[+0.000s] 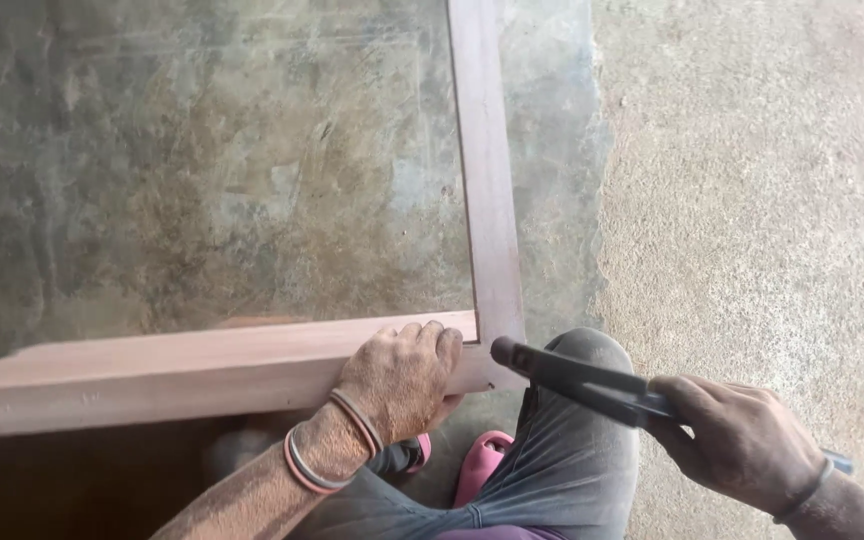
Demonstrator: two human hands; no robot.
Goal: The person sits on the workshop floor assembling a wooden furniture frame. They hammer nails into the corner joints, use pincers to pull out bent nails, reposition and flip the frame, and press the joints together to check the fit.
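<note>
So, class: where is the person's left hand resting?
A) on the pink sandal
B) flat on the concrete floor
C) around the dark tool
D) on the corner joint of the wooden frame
D: the left hand presses on the wooden frame at its corner, while the right hand holds the dark tool.

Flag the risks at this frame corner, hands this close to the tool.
1. The left hand clamps the wooden frame at its corner, beside the dark tool head; a slip could hit the fingers.
2. The frame seems steadied only by that hand and the knee; it may shift.
</note>
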